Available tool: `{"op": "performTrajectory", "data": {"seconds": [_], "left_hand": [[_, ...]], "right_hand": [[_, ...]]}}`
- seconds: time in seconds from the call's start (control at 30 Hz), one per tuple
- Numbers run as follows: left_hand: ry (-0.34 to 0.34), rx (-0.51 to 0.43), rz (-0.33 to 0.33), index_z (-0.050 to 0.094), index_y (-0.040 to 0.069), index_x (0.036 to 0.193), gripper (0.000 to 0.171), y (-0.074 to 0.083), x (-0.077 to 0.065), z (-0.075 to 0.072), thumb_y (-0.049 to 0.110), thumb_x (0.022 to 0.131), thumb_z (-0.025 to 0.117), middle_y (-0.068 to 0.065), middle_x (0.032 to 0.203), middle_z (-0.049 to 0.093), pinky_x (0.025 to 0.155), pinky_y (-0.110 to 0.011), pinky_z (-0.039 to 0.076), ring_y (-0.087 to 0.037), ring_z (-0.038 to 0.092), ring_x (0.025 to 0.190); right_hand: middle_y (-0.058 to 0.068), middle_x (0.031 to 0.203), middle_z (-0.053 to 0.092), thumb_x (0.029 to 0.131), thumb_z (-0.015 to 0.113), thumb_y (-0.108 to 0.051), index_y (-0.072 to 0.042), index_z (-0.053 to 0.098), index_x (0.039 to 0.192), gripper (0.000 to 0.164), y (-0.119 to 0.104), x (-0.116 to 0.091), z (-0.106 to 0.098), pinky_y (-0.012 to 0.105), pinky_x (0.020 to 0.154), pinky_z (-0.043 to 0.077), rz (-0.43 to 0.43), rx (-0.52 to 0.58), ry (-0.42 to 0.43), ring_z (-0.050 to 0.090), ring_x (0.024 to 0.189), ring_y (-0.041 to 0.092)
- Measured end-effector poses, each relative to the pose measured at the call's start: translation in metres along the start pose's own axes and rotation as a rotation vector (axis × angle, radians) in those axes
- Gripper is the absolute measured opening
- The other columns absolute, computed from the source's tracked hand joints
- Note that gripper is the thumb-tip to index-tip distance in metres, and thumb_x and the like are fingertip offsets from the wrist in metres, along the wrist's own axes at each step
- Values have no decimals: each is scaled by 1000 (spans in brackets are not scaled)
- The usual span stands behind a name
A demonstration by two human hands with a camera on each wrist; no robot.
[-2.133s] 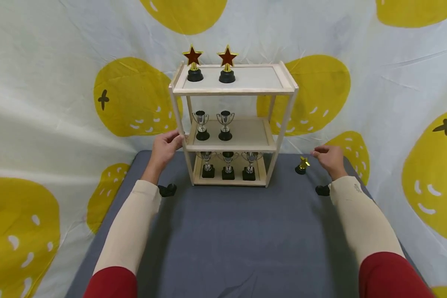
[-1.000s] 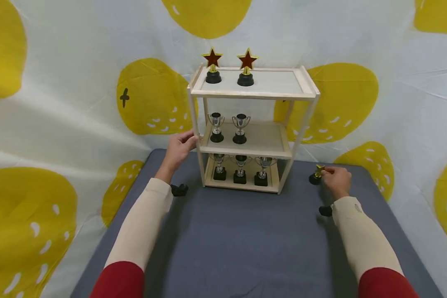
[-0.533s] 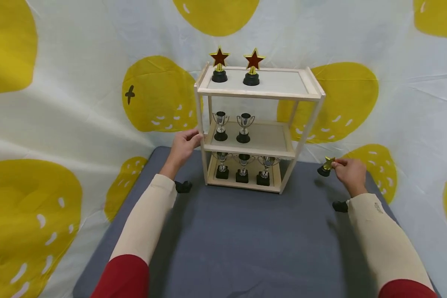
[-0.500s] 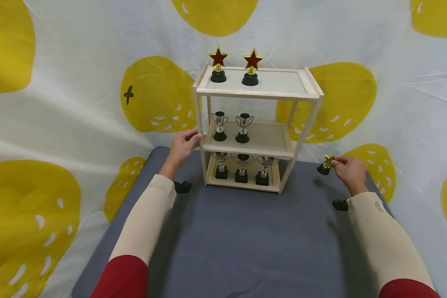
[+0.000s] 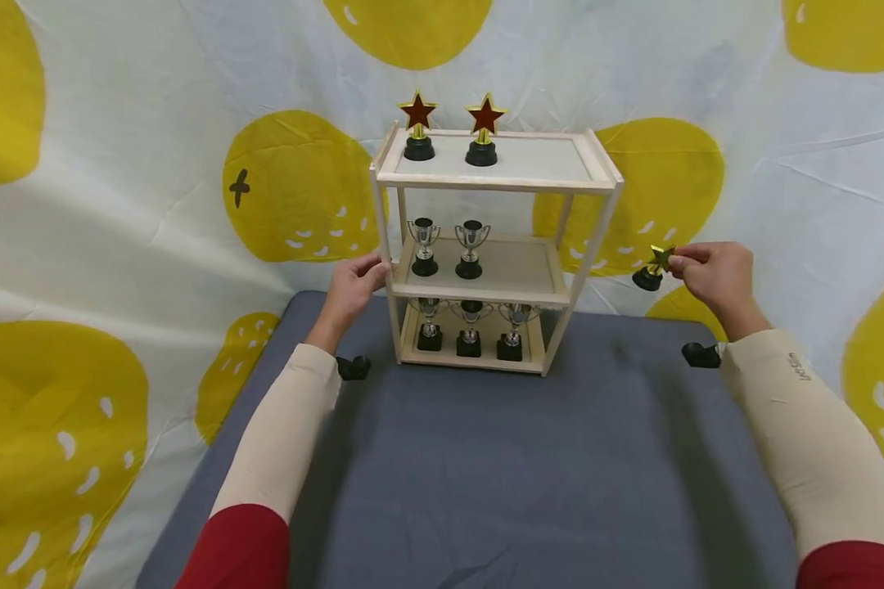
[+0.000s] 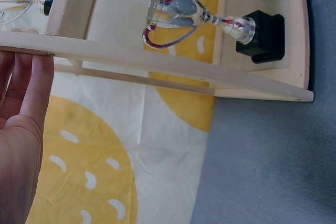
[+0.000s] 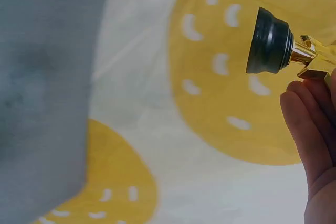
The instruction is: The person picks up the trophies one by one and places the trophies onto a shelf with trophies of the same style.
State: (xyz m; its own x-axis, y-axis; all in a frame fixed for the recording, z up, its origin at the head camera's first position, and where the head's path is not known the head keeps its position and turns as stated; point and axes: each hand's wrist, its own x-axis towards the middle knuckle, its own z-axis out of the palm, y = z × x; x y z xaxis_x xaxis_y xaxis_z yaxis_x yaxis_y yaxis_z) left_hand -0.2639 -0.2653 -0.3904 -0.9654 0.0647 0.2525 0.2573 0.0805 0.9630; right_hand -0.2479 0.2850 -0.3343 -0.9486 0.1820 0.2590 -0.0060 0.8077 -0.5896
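Note:
My right hand [image 5: 720, 282] pinches a gold star trophy [image 5: 661, 258] by its star, raised above the table to the right of the shelf. Its round black base [image 7: 269, 43] tilts down and leftward in the head view. At the left side of the three-tier wooden shelf [image 5: 479, 294], my left hand [image 5: 349, 293] grips the front post at middle-tier height, the fingers [image 6: 37, 87] against the wood. Two star trophies with red faces, one of them the right star trophy [image 5: 482, 135], stand on the top tier. Two silver cups, including a left cup [image 5: 424, 245], occupy the middle tier.
Three silver cups on square black bases, among them a middle cup [image 5: 469, 331], line the bottom tier. The shelf stands at the back of a grey-covered table [image 5: 471, 458]. A white curtain [image 5: 162, 147] with yellow fruit prints hangs behind and beside it.
My right hand has reached the star trophy on the table, taken hold of it and lifted it up and rightward. The left hand keeps its place at the post; the head view has shifted.

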Motion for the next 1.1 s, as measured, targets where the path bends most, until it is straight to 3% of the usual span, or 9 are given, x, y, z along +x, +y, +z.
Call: {"op": "performTrajectory", "data": {"seconds": [0.1, 0.2, 0.3, 0.53, 0.77, 0.9, 1.1], "left_hand": [[12, 4, -4, 62, -2, 131, 41, 0, 0, 1, 19, 96, 64, -26, 120, 66, 94, -34, 57, -20, 70, 105], [13, 11, 2, 63, -3, 128, 40, 0, 0, 0, 19, 95, 64, -28, 119, 65, 94, -35, 57, -23, 70, 105], [9, 21, 8, 64, -4, 126, 39, 1, -1, 0, 20, 95, 65, -29, 118, 65, 94, -35, 57, -25, 69, 107], [5, 46, 8, 66, -2, 124, 38, 1, -3, -1, 24, 96, 63, -24, 116, 66, 96, -34, 57, -11, 68, 100], [5, 5, -10, 64, -1, 128, 38, 6, -3, 0, 19, 97, 62, -28, 122, 64, 96, -36, 56, -33, 66, 114], [12, 3, -10, 65, -1, 126, 36, 6, -2, 1, 19, 96, 63, -27, 121, 65, 98, -38, 55, -31, 66, 114], [7, -4, -29, 65, -5, 125, 33, 22, -10, 3, 11, 97, 61, -28, 118, 65, 99, -42, 54, -33, 66, 113]], "right_hand": [[-27, 67, 68, 96, 62, -38, 4, 69, 120, 49, -14, 4, -16, 3, 56, 47, 1, 63, -17, 55, 58, -21], [-43, 61, 51, 95, 63, -37, 6, 65, 123, 52, -28, 9, -30, 1, 58, 48, 3, 122, -32, 57, 60, -21], [-44, 60, 50, 95, 63, -38, 7, 63, 126, 55, -39, 12, -41, 2, 58, 47, 2, 137, -40, 58, 61, -21], [-41, 60, 55, 94, 64, -36, 7, 60, 128, 55, -59, 14, -61, 0, 58, 44, -6, 142, -50, 59, 61, -19], [-37, 61, 59, 93, 67, -29, 9, 59, 128, 52, -82, 20, -75, 1, 57, 48, -26, 211, -51, 63, 61, -15], [-35, 64, 61, 92, 69, -27, 7, 62, 126, 48, -96, 25, -82, 2, 59, 50, -50, 229, -54, 65, 62, -13], [-35, 67, 61, 92, 69, -23, 9, 62, 125, 47, -117, 27, -85, 3, 63, 52, -108, 265, -51, 66, 64, -12]]}}
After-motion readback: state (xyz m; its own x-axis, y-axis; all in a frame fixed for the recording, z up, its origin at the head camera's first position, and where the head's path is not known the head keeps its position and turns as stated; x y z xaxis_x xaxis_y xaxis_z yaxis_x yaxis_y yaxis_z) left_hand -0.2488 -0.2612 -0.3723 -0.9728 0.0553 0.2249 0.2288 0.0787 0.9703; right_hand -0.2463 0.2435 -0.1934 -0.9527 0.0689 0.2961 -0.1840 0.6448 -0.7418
